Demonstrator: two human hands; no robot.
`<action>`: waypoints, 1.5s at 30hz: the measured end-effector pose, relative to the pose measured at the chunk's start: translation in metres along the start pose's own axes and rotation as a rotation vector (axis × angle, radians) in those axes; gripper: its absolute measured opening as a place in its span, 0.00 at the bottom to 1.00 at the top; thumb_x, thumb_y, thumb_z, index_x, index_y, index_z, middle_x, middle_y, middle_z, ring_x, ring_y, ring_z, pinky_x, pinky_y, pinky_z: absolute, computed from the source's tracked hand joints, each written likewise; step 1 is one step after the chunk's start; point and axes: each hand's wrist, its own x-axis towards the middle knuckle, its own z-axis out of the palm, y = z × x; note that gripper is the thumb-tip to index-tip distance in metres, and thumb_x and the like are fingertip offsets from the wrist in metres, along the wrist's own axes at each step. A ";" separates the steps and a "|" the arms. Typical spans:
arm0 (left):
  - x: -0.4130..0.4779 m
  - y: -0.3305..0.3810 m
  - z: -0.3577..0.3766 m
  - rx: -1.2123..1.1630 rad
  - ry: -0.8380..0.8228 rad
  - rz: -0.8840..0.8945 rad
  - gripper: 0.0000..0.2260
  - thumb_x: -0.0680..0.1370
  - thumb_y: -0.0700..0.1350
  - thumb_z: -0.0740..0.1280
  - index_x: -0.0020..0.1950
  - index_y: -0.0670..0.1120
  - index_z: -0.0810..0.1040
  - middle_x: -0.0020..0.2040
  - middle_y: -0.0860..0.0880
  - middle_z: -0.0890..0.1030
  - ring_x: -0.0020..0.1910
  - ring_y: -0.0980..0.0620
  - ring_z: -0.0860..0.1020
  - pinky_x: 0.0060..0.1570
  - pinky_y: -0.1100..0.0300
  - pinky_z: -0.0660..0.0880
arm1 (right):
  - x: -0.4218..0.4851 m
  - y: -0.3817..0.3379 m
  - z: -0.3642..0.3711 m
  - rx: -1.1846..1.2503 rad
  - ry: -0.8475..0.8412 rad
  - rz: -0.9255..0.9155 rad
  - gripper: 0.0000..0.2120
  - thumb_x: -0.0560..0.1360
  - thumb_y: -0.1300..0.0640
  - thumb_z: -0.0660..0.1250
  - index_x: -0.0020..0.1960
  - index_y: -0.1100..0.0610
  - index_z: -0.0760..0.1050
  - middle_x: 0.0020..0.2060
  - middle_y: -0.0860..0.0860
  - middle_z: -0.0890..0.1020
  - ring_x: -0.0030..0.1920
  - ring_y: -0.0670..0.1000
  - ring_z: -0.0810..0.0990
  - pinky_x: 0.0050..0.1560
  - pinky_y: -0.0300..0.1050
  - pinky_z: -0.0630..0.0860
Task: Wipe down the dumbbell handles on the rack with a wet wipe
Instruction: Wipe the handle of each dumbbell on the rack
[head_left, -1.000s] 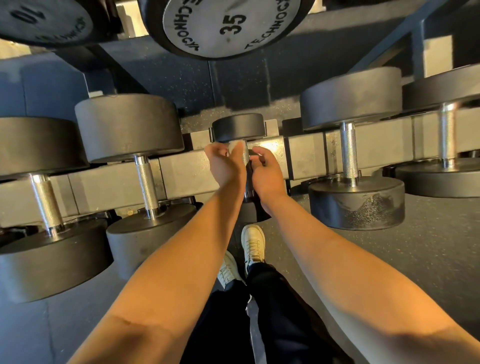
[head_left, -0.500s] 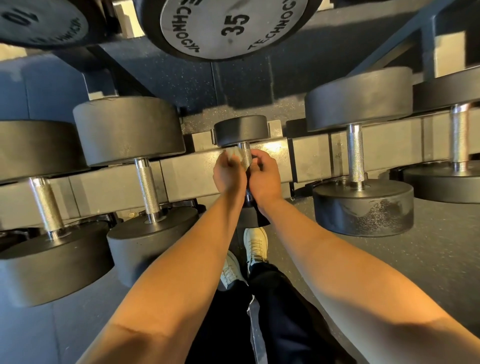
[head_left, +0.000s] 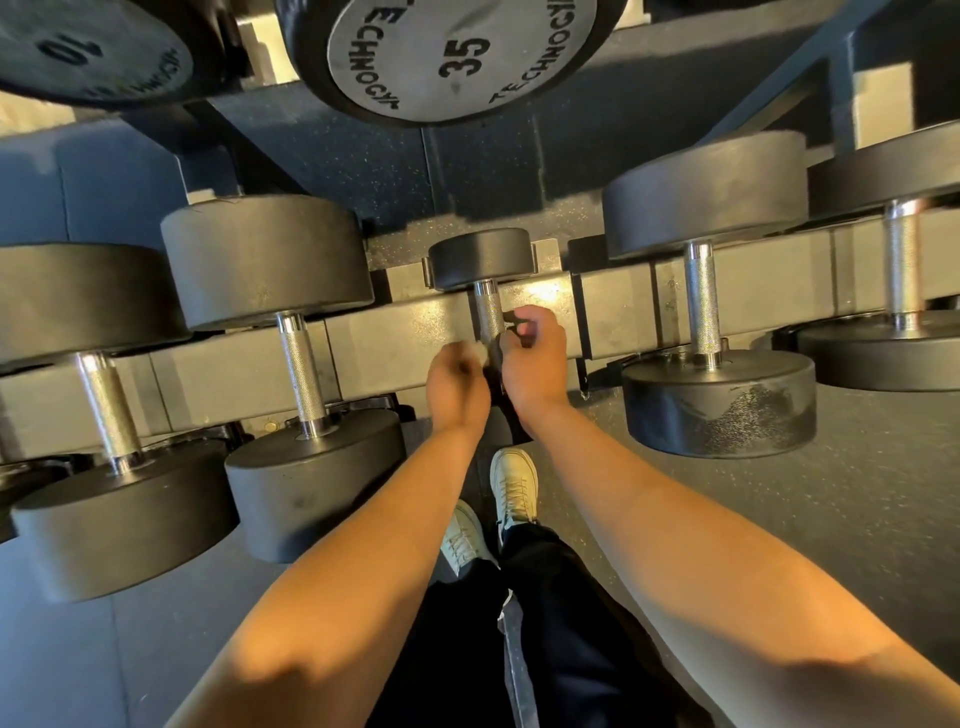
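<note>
Your left hand (head_left: 457, 387) held the wet wipe (head_left: 475, 352) at the dumbbell handle (head_left: 487, 316), your right hand (head_left: 532, 361) blurred, its grip unclear; hard tugging might have unseated the dumbbell (head_left: 480, 257).

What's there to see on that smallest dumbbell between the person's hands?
The small dumbbell lies across the rack: two dark, matte round heads joined by a knurled silvery handle. The far head shows fully; the near one is mostly hidden behind the hands. The left hand holds a white wipe against the handle's lower part; the right hand curls beside it, its grip blurred.
</note>
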 end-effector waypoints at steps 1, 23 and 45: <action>-0.001 0.003 -0.004 -0.042 -0.019 0.090 0.09 0.83 0.40 0.61 0.55 0.37 0.79 0.49 0.40 0.80 0.48 0.47 0.76 0.50 0.57 0.71 | -0.002 -0.001 -0.001 0.023 0.012 -0.022 0.13 0.78 0.60 0.67 0.60 0.50 0.72 0.56 0.54 0.73 0.51 0.49 0.76 0.54 0.44 0.78; 0.012 0.014 0.007 -0.103 0.078 0.306 0.17 0.86 0.39 0.56 0.76 0.44 0.66 0.65 0.55 0.74 0.58 0.73 0.74 0.57 0.75 0.71 | 0.044 -0.025 0.019 0.163 0.203 0.239 0.06 0.77 0.58 0.72 0.42 0.52 0.78 0.42 0.49 0.83 0.45 0.49 0.82 0.45 0.41 0.78; 0.008 0.009 0.014 -0.344 0.042 0.131 0.11 0.83 0.34 0.56 0.61 0.47 0.69 0.52 0.52 0.78 0.48 0.65 0.77 0.45 0.72 0.73 | 0.046 -0.034 0.003 0.185 -0.323 0.470 0.15 0.84 0.59 0.53 0.51 0.57 0.78 0.51 0.62 0.83 0.48 0.55 0.81 0.56 0.51 0.78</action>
